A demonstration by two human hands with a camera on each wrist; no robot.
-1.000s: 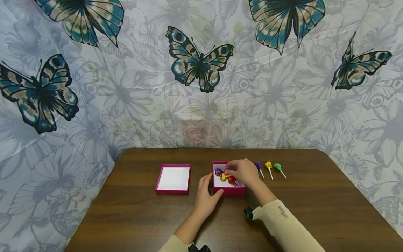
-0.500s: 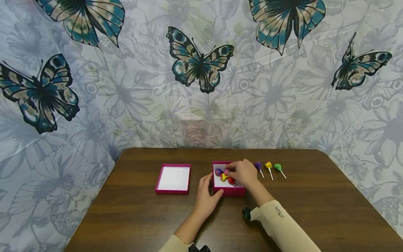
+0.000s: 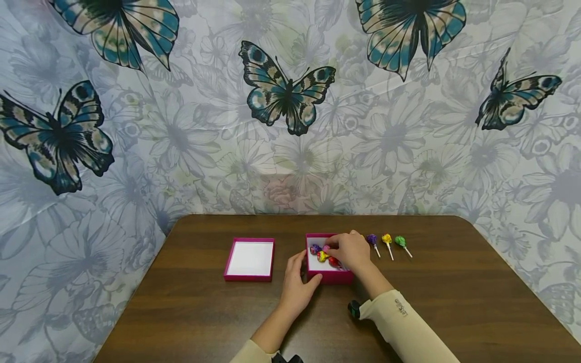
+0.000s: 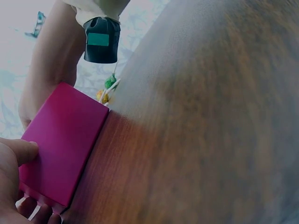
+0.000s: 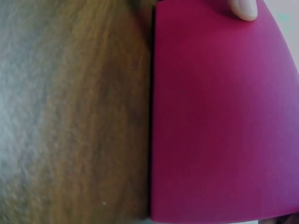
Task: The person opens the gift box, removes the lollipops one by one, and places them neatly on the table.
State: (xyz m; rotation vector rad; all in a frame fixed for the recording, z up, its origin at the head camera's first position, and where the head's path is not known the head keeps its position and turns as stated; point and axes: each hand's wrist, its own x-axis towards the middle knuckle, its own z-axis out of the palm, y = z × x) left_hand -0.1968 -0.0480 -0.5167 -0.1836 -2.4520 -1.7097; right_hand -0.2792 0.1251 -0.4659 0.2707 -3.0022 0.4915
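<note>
A magenta box (image 3: pixel 330 277) with a white inside stands on the table and holds several wrapped lollipops, among them a yellow lollipop (image 3: pixel 322 256) and a red lollipop (image 3: pixel 334 261). My left hand (image 3: pixel 296 287) grips the box's near left corner. In the left wrist view its thumb (image 4: pixel 27 151) presses the front wall while the fingers bend round the side. Reaching over the right wall, my right hand (image 3: pixel 352 250) has thumb and forefinger at a pink lollipop (image 3: pixel 326 248) inside the box and appears to pinch it. Its palm hides the box's far right part.
The box's lid (image 3: pixel 248 278) lies white side up to the left. On the right, a purple lollipop (image 3: pixel 371 239), a yellow lollipop (image 3: pixel 387 239) and a green lollipop (image 3: pixel 400 241) lie in a row on the wooden table (image 3: pixel 204 317). Behind hangs a butterfly-print cloth (image 3: pixel 190 166).
My right wrist and sleeve have shifted slightly left, with the fingers still inside the box. The left hand keeps its place on the box.
</note>
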